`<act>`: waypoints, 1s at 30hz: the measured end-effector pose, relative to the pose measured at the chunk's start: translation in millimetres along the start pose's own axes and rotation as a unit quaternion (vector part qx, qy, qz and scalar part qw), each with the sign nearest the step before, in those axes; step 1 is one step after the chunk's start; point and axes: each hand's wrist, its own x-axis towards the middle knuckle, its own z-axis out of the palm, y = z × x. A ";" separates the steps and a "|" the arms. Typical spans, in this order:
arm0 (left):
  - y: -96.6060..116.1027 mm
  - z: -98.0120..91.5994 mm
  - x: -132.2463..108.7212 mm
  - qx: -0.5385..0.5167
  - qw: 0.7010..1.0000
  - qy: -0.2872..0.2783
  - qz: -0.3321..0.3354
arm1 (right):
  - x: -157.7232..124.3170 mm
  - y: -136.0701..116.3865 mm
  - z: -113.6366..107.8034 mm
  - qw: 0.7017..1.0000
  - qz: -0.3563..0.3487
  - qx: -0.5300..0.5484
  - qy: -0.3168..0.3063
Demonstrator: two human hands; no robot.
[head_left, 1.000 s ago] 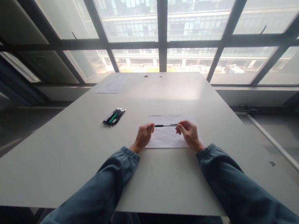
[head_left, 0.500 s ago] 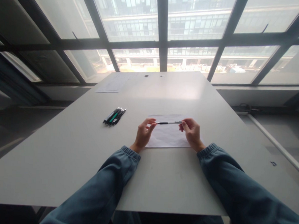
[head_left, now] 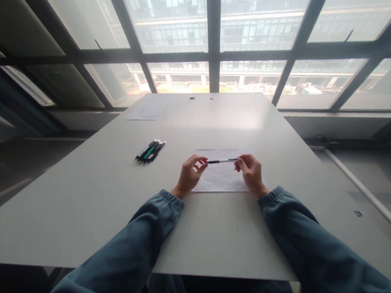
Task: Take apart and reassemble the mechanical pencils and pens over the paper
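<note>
A pen (head_left: 221,161) with a black grip and a pale barrel is stretched between my two hands, nearly level. My left hand (head_left: 190,173) pinches its black tip end between thumb and fingers. At the other end, near the clip, my right hand (head_left: 251,172) closes thumb and fingers on it. Below the pen, a sheet of white paper (head_left: 220,181) lies on the table, partly covered by both hands. To the left of my left hand lies a bundle of several dark pens (head_left: 150,151), one with a green part.
The white table (head_left: 88,210) reaches from my lap to the windows. More paper sheets (head_left: 144,110) lie at its far left, and a dark round cable hole (head_left: 192,98) sits near the far edge. A small dark mark or object (head_left: 357,214) is at the right.
My left hand has shifted slightly to the right along the pen's tip, and the pen tilts a little more, its left end lower. My right hand stays in place.
</note>
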 end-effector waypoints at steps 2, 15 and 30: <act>0.9 0.1 -0.2 0.002 1.000 -0.004 -0.011 | 0.0 -1.8 0.6 1.000 0.002 -0.002 0.001; -0.7 -0.4 -1.3 0.017 0.999 -0.019 -0.048 | -0.2 -4.6 2.1 1.000 0.000 0.001 0.002; 1.4 -1.1 -1.2 -0.001 0.997 -0.048 -0.064 | -0.7 -4.6 2.3 1.000 0.002 0.000 -0.010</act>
